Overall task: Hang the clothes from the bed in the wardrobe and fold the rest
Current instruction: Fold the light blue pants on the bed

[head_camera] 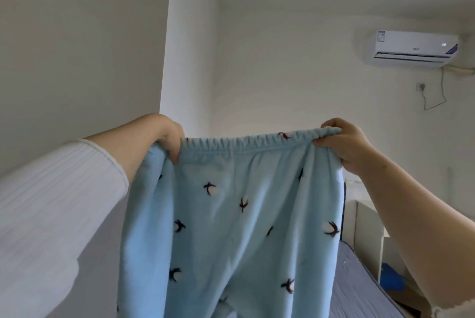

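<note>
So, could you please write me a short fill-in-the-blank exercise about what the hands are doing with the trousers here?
1. The left hand and right hand hold up the light blue fleece trousers by the elastic ____.
2. The trousers' dark printed motifs look like small ____.
3. The white air conditioner is mounted on the ____.
4. The ____ forearm wears a white ribbed sleeve.

Missing words: waistband; birds; wall; left

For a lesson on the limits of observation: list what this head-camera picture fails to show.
- Light blue fleece bird-print trousers: legs cut off by the bottom edge.
- Grey-blue mattress: mostly hidden behind trousers and right arm.
- White wall air conditioner: label too small to read.
- Wardrobe: not in view.
</note>
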The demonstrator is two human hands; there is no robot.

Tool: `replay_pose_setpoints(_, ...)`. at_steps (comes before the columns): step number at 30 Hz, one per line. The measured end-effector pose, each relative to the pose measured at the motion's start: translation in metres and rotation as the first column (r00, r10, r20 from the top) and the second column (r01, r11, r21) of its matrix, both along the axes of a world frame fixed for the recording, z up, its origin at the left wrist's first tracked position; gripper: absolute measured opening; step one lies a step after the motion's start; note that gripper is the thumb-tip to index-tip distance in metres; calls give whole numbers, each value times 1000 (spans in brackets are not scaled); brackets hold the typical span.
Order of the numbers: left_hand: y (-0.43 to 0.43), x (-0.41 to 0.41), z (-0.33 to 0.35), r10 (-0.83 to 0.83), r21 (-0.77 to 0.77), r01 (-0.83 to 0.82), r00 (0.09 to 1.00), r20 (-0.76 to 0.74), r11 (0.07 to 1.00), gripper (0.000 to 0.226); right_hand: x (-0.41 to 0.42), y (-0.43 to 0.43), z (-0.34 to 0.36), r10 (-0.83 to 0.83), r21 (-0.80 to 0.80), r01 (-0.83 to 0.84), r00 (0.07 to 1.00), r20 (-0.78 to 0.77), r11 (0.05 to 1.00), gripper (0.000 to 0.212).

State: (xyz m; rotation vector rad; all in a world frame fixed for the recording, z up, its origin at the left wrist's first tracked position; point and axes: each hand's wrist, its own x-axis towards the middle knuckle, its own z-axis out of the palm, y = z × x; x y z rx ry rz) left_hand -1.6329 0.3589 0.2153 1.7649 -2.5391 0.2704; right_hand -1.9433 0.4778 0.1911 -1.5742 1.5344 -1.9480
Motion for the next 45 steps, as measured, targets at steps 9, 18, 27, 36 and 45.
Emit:
replay_pose_setpoints(9,-2,16,-3,76,176,-7,917,-392,984,24,-6,2,-9,-20,-30,26,980,197,999,30)
replay_pose_setpoints(18,1,29,-40,237,91,639,-146,-961,764,37,-26,27,-27,387,-88,-404,758,525,910,21)
replay_pose_setpoints(27,8,-14,-77,492,441,306,-111,-863,843,25,-13,10,-66,-39,459,-247,848,529,854,22)
replay_pose_setpoints(36,42,-77,-73,-103,-107,152,-34,-994,983,31,45,-3,-52,65,179,-136,933,355,974,20)
replay_pose_setpoints(45,75,-100,-87,-360,-206,479,255,-897,853,65,87,-6,-49,260,101,-345,841,475,933,29)
